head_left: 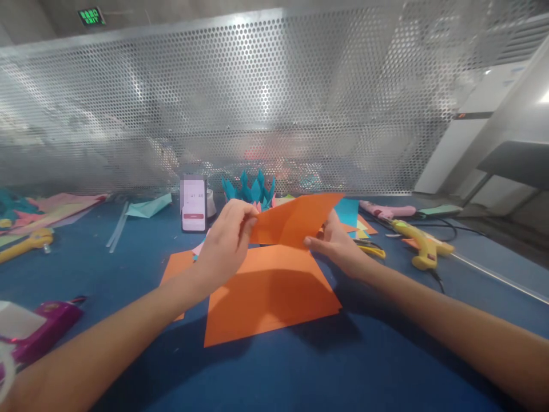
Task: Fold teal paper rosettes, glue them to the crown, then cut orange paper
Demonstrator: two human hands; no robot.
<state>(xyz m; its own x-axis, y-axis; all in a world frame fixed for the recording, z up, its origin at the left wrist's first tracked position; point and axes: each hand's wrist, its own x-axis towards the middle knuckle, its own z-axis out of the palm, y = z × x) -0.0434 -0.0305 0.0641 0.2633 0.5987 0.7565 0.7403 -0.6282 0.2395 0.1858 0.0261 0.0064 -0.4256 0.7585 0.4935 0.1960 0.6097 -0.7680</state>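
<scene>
An orange sheet of paper (295,220) is held up between my two hands, slightly bent and tilted up to the right. My left hand (227,240) pinches its left end between thumb and fingers. At its right end, my right hand (337,243) grips the paper with the thumb in front and the fingers partly hidden behind. Below, more orange sheets (274,303) lie on the blue table (266,377), with another orange piece (174,269) sticking out at the left.
A phone (194,203) stands upright behind my left hand, near a teal folded-paper flower (253,189). To the right lie a yellow glue gun (424,246) and a pink one (388,210) with cables. A magenta device (51,326) sits at left. A perforated metal panel (214,103) closes off the back.
</scene>
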